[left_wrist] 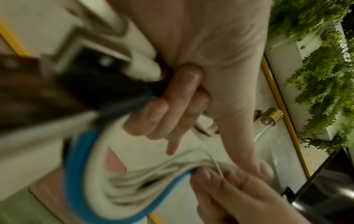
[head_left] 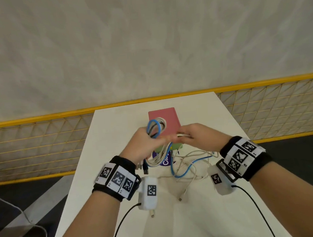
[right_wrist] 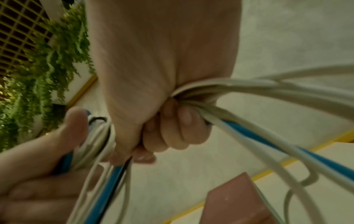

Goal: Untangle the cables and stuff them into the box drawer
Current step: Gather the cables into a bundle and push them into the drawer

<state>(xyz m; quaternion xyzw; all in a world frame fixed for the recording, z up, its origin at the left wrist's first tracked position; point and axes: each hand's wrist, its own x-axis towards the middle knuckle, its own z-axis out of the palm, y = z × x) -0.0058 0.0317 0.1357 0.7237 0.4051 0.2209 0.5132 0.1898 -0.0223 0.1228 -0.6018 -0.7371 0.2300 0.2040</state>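
Above the white table (head_left: 117,158) my left hand (head_left: 148,141) grips a coiled cable bundle (head_left: 156,126) of blue, white and black leads. The coil loops up over the pink box (head_left: 169,119), and its plugs hang down by my wrist. My right hand (head_left: 192,133) meets the left and clutches white and blue strands of the same bundle. In the left wrist view, curled fingers (left_wrist: 172,106) wrap the cable bundle (left_wrist: 134,181). From the right wrist, curled fingers (right_wrist: 172,125) hold the cable strands (right_wrist: 249,97) above the pink box (right_wrist: 233,201). A green part (head_left: 176,146) shows under my hands.
A loose tangle of white and blue cables (head_left: 191,165) lies on the table in front of the box, with plug ends (head_left: 180,197) nearer me. A purple label (head_left: 165,160) sits under the bundle. A yellow mesh railing (head_left: 41,142) runs behind the narrow table.
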